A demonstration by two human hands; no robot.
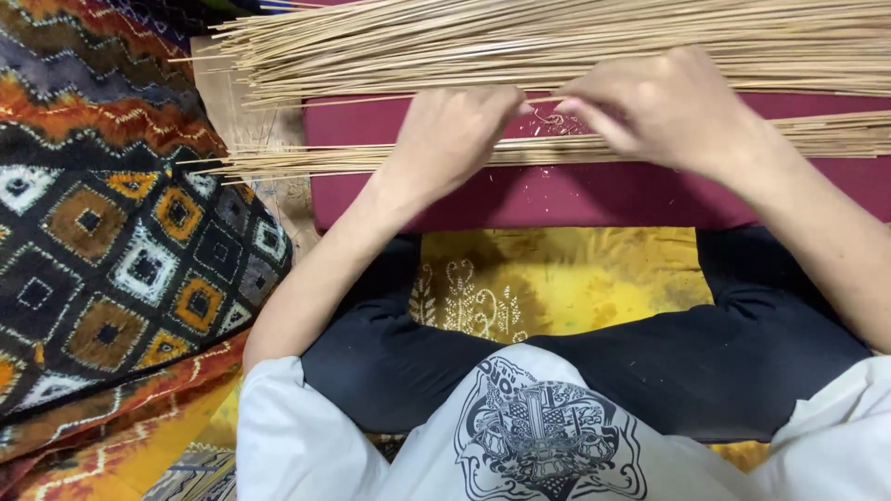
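Two heaps of thin sticks lie on the maroon cushion (594, 199): a large far pile (557, 42) and a small near row (371, 160). Left hand (450, 139) and right hand (664, 107) meet, apparently pinching one stick (543, 99) between them; most look unsorted.

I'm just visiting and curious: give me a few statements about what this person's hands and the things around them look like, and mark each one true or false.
1. Both hands, the left hand and the right hand, pinch a thin stick between them. True.
2. The sticks lie on a green cushion. False: the cushion is dark red.
3. A patterned cloth with diamond shapes lies on the person's left. True.
4. The right hand holds a knife. False: no knife shows; its fingers are on the stick.
5. A yellow cloth shows between the person's legs. True.
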